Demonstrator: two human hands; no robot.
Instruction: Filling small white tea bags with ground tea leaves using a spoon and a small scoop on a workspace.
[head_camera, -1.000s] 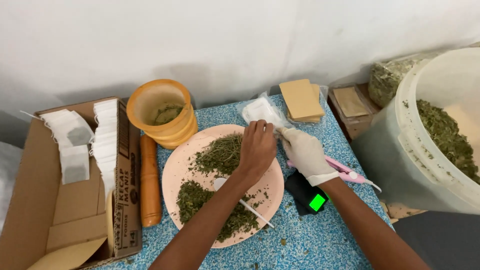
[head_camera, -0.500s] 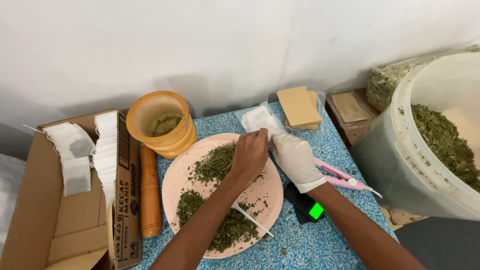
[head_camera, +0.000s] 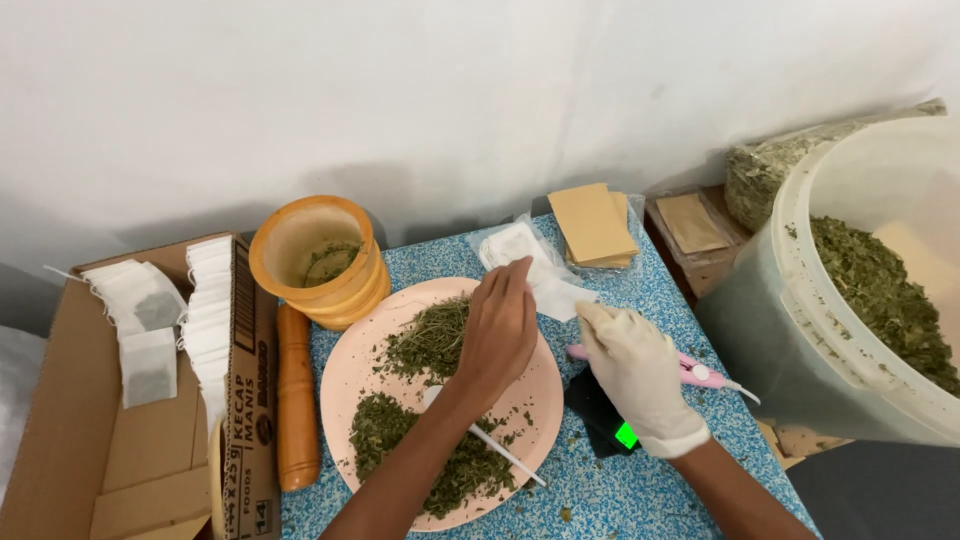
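Note:
My bare left hand (head_camera: 500, 325) reaches across a pink plate (head_camera: 345, 350) and pinches a white empty tea bag (head_camera: 558, 296) at its far right rim. My right hand (head_camera: 635, 365), in a white glove, is loosely curled just right of that bag, fingertips close to its edge; contact is unclear. The plate carries two heaps of dried green herbs (head_camera: 425, 340) and a white spoon (head_camera: 495, 448). A clear packet of more empty tea bags (head_camera: 508, 243) lies just behind my left fingers.
An orange mortar (head_camera: 310, 255) and wooden pestle (head_camera: 297, 395) sit left of the plate. A cardboard box (head_camera: 100, 450) holds filled tea bags (head_camera: 140, 310). Brown envelopes (head_camera: 590, 225), a pink tool (head_camera: 700, 372), a black scale (head_camera: 600, 410) and a big bucket of dried leaves (head_camera: 870, 290) are to the right.
Both hands were at the packet of tea bags. One bag has come out with my left hand, and my gloved right hand has drawn back toward me.

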